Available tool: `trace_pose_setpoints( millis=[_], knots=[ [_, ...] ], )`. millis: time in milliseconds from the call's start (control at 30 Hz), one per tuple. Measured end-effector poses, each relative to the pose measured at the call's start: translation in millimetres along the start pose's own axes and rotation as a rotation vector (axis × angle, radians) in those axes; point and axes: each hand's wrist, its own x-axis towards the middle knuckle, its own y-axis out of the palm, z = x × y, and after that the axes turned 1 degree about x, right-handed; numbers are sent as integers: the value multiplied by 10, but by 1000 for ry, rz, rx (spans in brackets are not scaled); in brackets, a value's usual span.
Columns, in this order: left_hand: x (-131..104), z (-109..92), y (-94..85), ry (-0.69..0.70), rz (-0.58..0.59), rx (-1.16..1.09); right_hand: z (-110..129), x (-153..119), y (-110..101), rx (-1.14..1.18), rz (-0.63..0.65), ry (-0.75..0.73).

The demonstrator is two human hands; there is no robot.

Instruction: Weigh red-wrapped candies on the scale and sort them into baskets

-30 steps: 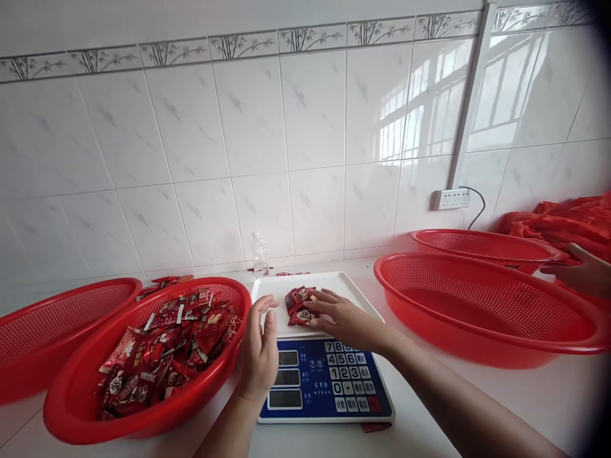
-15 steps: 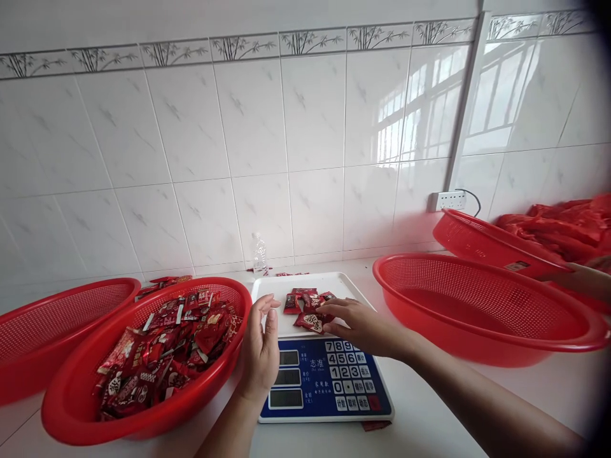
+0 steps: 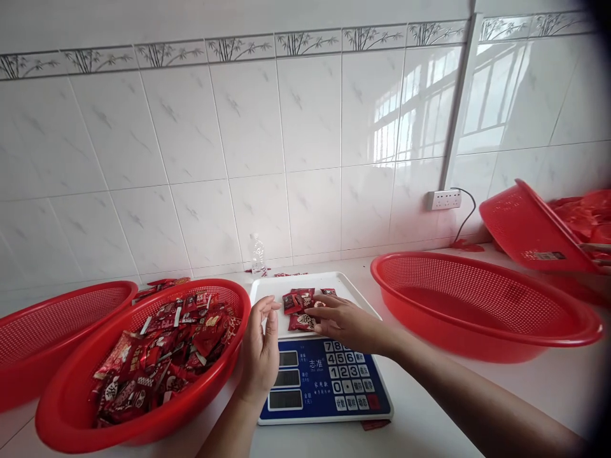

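Several red packets [image 3: 300, 301] lie on the white tray [image 3: 344, 286] of a scale. My right hand [image 3: 341, 321] reaches over the tray from the right, its spread fingers touching the packets. Upright beside the tray's left edge is my left hand [image 3: 263, 343], fingers slightly curled, thumb apart, with nothing in it. The scale's blue panel [image 3: 317, 381] with its keys and dark displays faces me. Close to my left hand, a red basket [image 3: 62, 420] holds many red packets [image 3: 162, 356].
Another red basket [image 3: 28, 324] is at far left, and a large one [image 3: 458, 299] at right. Behind it, a person's hand [image 3: 596, 248] is at a tilted basket [image 3: 529, 226]. A clear bottle [image 3: 258, 254] stands by the wall near a socket strip [image 3: 445, 200].
My right hand has shifted slightly left, and the packets under it have moved left too. The rear right basket has swung up and right to a steeper tilt.
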Motion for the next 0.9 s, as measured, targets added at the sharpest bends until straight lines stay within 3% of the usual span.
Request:
trace_pose_setpoints(
  millis=[400,900],
  knots=[
    [8,1,1,5,13,26,-48,-128,-89,39,45,-57],
    [-4,3,-11,-4,24,33,-311,-40,-72,50,-118,158]
  ],
)
